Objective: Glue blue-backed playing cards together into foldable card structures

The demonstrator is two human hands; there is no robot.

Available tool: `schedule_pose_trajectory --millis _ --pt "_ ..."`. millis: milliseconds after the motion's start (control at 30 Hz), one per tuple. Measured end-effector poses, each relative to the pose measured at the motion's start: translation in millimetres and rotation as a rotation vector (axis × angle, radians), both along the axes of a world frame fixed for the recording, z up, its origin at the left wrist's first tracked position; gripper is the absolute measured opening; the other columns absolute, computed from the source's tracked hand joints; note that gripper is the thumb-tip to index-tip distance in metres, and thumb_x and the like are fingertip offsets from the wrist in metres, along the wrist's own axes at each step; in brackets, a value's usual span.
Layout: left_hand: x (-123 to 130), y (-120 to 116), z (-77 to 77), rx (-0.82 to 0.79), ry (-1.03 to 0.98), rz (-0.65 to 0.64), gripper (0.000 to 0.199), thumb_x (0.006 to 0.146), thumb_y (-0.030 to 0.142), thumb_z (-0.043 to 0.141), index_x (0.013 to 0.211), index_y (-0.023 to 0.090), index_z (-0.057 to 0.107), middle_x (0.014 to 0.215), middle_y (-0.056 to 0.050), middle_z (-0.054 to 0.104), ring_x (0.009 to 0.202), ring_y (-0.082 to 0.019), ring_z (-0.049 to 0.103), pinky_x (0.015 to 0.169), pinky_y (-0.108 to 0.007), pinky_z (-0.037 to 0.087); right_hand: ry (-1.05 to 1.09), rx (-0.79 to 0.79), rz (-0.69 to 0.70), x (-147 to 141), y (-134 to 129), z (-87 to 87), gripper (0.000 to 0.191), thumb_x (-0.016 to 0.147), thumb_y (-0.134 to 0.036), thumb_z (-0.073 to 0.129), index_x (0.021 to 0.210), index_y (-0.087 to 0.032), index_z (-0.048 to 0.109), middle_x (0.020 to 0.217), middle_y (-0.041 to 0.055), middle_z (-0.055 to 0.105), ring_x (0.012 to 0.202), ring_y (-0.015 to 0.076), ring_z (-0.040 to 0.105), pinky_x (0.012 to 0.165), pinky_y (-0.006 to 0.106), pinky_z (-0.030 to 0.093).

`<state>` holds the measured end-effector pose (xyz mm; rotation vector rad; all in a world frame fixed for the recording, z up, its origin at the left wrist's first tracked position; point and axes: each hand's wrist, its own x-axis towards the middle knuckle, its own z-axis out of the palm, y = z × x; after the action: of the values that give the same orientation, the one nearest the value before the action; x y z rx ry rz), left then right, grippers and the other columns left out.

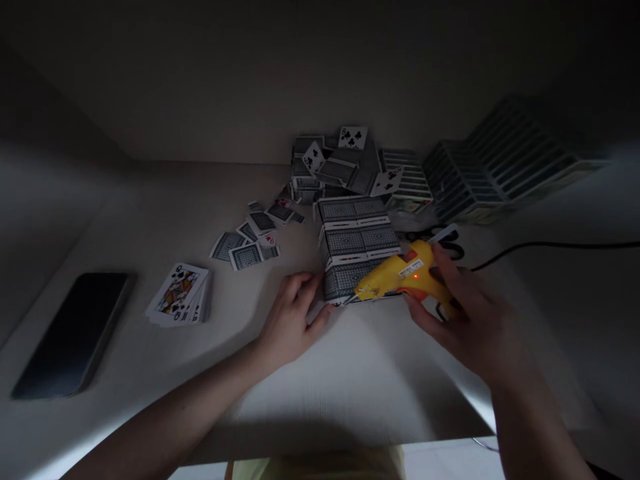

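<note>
A stepped block of playing cards (359,238), blue patterned backs outward, stands on the table before me. My left hand (295,315) is bent round its near left corner, fingers against the side and thumb at the front edge. My right hand (463,317) grips a yellow hot glue gun (385,273) by its handle, a small red light glowing on its body. The gun's nozzle points down and left at the block's near front edge, close to my left thumb. A glue stick (444,233) juts from the gun's back.
Loose cards lie on a second card structure (307,190) behind. Cut card pieces (245,257) scatter to the left, near a card stack (180,293) and a phone (73,337). Scissors (453,250), a black cord (550,247) and card-built steps (530,153) are at right.
</note>
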<state>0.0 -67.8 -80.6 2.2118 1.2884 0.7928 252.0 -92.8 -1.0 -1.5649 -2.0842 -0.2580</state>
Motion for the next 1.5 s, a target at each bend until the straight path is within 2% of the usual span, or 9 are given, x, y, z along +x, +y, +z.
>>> schedule_pose_trajectory --millis 267,467,667,867,1067,1200,1333,1400,1500 --pt "0 0 -0.4 -0.007 -0.011 0.014 0.05 0.088 0.03 0.053 0.136 0.019 0.041 0.118 -0.013 0.049 0.112 -0.026 0.049 0.096 -0.043 0.046 -0.009 0.013 -0.011 -2 2 -1.6 0.069 0.08 -0.034 0.066 0.142 -0.022 0.037 0.094 0.0067 0.069 0.077 0.0212 0.067 0.065 0.032 0.057" --pt "0 1 0.4 -0.004 -0.011 0.008 0.049 0.088 0.032 0.053 0.134 0.018 0.042 0.118 -0.013 0.049 0.112 -0.026 0.049 0.096 -0.043 0.046 0.04 -0.009 -0.058 0 2 -3.8 0.07 0.08 -0.034 0.066 0.142 -0.023 0.037 0.099 0.0067 0.068 0.086 0.0225 0.067 0.073 0.034 0.057" --pt "1 1 0.1 -0.01 -0.006 0.015 0.049 0.088 0.031 0.053 0.134 0.018 0.042 0.119 -0.013 0.049 0.112 -0.026 0.049 0.097 -0.043 0.046 0.018 -0.014 -0.017 0 2 -5.0 0.07 0.078 -0.035 0.067 0.141 -0.022 0.039 0.099 0.0074 0.069 0.084 0.0221 0.068 0.07 0.033 0.057" --pt "0 1 0.1 -0.005 -0.016 0.003 0.05 0.088 0.03 0.053 0.135 0.018 0.041 0.118 -0.013 0.049 0.112 -0.027 0.049 0.096 -0.044 0.046 0.112 -0.071 -0.046 4 2 -9.4 0.07 0.079 -0.04 0.065 0.141 -0.023 0.038 0.101 0.0068 0.068 0.087 0.0221 0.067 0.074 0.035 0.057" --pt "0 1 -0.3 0.011 -0.001 0.009 0.048 0.088 0.031 0.053 0.133 0.016 0.043 0.118 -0.013 0.049 0.112 -0.026 0.048 0.097 -0.042 0.046 0.056 -0.046 -0.033 -9 5 -6.8 0.07 0.079 -0.038 0.066 0.141 -0.018 0.039 0.1 0.0085 0.068 0.085 0.022 0.068 0.066 0.031 0.057" --pt "0 1 0.0 -0.01 -0.002 0.004 0.049 0.088 0.031 0.053 0.134 0.017 0.042 0.119 -0.013 0.049 0.113 -0.026 0.048 0.097 -0.042 0.046 0.047 -0.071 -0.024 -1 2 -3.1 0.066 0.08 -0.036 0.065 0.14 -0.021 0.041 0.098 0.0074 0.068 0.081 0.0214 0.067 0.068 0.032 0.057" --pt "0 1 1.0 -0.01 -0.022 0.004 0.049 0.088 0.03 0.052 0.134 0.018 0.042 0.118 -0.013 0.05 0.112 -0.026 0.049 0.097 -0.044 0.046 0.274 -0.194 -0.1 12 -3 -6.3 0.071 0.077 -0.043 0.067 0.14 -0.028 0.04 0.105 0.0061 0.065 0.087 0.0215 0.066 0.074 0.036 0.057" --pt "0 1 1.2 0.001 -0.016 0.005 0.049 0.088 0.03 0.052 0.134 0.016 0.043 0.117 -0.014 0.05 0.111 -0.027 0.049 0.096 -0.044 0.046 0.481 -0.281 -0.128 14 -4 -6.9 0.077 0.074 -0.045 0.07 0.142 -0.029 0.037 0.103 0.0051 0.064 0.083 0.0199 0.065 0.069 0.033 0.058" --pt "1 1 0.5 0.018 0.001 0.01 0.048 0.088 0.03 0.052 0.133 0.014 0.043 0.116 -0.014 0.05 0.111 -0.027 0.048 0.095 -0.043 0.047 0.777 -0.34 -0.078 11 0 -3.4 0.075 0.078 -0.039 0.067 0.144 -0.029 0.032 0.093 0.0039 0.061 0.073 0.0162 0.061 0.058 0.027 0.054"
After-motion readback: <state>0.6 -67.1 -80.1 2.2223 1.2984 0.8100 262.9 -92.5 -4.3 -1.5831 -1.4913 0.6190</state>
